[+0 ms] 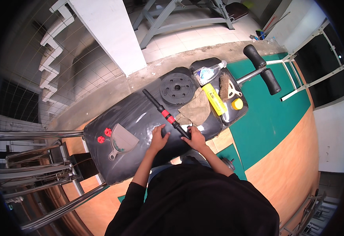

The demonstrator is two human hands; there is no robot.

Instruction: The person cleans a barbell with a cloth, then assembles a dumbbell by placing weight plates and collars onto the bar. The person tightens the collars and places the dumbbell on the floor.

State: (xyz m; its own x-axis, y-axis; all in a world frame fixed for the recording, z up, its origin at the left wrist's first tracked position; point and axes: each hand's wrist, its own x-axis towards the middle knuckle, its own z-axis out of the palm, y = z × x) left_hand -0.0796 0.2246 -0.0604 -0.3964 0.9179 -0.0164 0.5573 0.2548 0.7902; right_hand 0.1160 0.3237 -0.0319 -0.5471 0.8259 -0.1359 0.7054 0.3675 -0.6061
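Note:
A black dumbbell bar (168,116) with red rings around its middle slants across the black padded bench (148,153). My right hand (197,139) is at the bar's near end, thumb on one side and fingers on the other. My left hand (159,138) is just left of the bar, thumb and fingers apart, holding nothing. Beyond the bar lies a round black weight plate (177,87). A crumpled tan cloth (197,108) lies to the right of the bar, partly against the plate.
Left on the bench are two red nuts (104,135) and a grey dustpan-like scoop (124,139). At the right end lie a yellow canister (214,99), clear bottle (209,73), brush (227,88) and yellow cap (237,104). Metal rails (34,135) flank the left end.

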